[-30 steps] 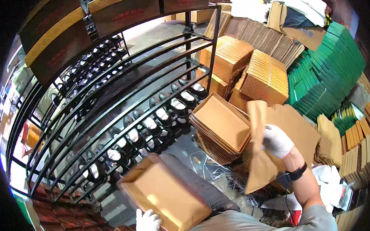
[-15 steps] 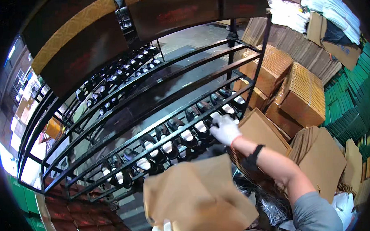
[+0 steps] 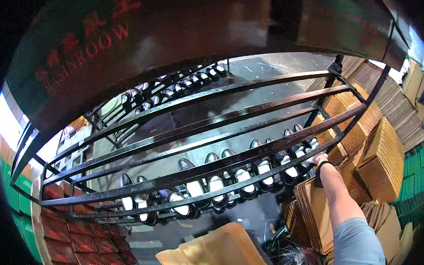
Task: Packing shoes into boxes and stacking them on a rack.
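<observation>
My right hand [image 3: 318, 156], in a white glove, reaches to the right end of a black metal rack [image 3: 209, 166]. It is beside the last black shoes [image 3: 299, 150] of a row on the lower bars. Bars and blur hide its fingers, so I cannot see whether it grips a shoe. The other black shoes [image 3: 194, 180] with pale insoles line the same tier. A bent brown sheet [image 3: 217, 253], paper or card, rises at the bottom edge. My left hand is out of view.
Dark red-lettered boxes [image 3: 179, 29] span the top of the rack. Red-brown boxes [image 3: 79, 242] are stacked lower left. Bundled flat cardboard [image 3: 381, 158] and green flattened boxes [image 3: 415, 185] stand at the right. Another shoe rack [image 3: 186, 84] stands beyond. Clear plastic wrap [image 3: 300, 259] lies below my right arm.
My right hand has moved right and farther along the shoe row to its end. My left hand, earlier on the brown sheet, has left view. The view has shifted, and the sheet sits lower.
</observation>
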